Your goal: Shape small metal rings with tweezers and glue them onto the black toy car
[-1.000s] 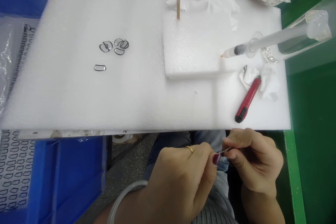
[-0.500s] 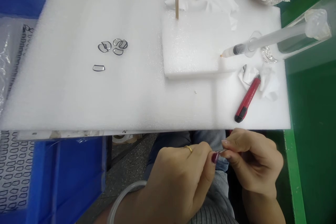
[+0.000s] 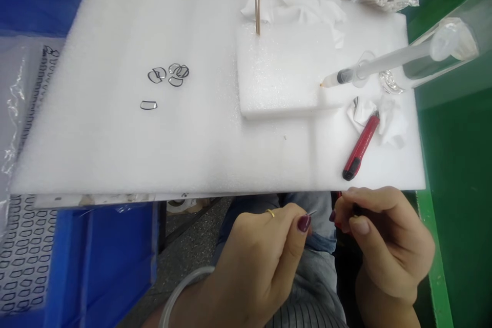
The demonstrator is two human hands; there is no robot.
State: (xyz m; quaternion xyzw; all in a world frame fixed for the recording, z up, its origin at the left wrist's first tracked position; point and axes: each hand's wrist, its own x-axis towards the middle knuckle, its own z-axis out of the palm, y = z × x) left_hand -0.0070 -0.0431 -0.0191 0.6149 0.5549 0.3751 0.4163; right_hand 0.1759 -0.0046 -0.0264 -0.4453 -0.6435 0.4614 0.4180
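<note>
My left hand [image 3: 265, 256], a gold ring on one finger, pinches a small thin shiny piece [image 3: 312, 212] between thumb and forefinger. Only the tip of that piece shows; the rest is covered by the fingers. To its right, my right hand [image 3: 388, 241] is curled, apart from the piece. Something dark and partly red shows among its fingers, too hidden to name. Both hands are below the front edge of the white foam sheet [image 3: 192, 154], above the lap. On the foam nearby lies a red utility knife [image 3: 361, 148] with a black end.
Several small black-edged frames [image 3: 176, 82] lie on the foam's left part. A smaller foam block [image 3: 284, 72] carries wooden sticks [image 3: 257, 5], crumpled white tissue [image 3: 303, 0] and a syringe [image 3: 392, 64]. Blue bins [image 3: 103, 261] stand left; a green wall [image 3: 457, 164] is right.
My hands have parted: the right hand has let go of the thin piece and moved right. My left hand keeps the piece and has shifted slightly left. The view has shifted a little.
</note>
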